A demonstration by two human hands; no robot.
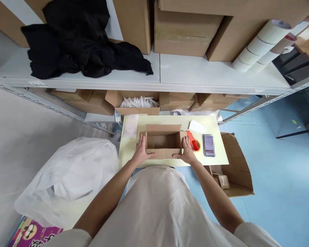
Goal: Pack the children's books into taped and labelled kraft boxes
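A small open cardboard box stands on the pale yellow tabletop in front of me, its flaps folded outward and its inside showing no contents. My left hand grips the box's left side, fingers along the side flap and thumb across the front flap. On the opposite side my right hand holds the box the same way, thumb pointing inward. Just right of that hand lies an orange-red tape dispenser with a tape roll. Both palms partly hide the box's ends.
On the table are a white card and a blurred purple item. Behind it, a shelf box holds white pieces. A large open carton stands at right, a white plastic bag at left. Black cloth lies on the shelf above.
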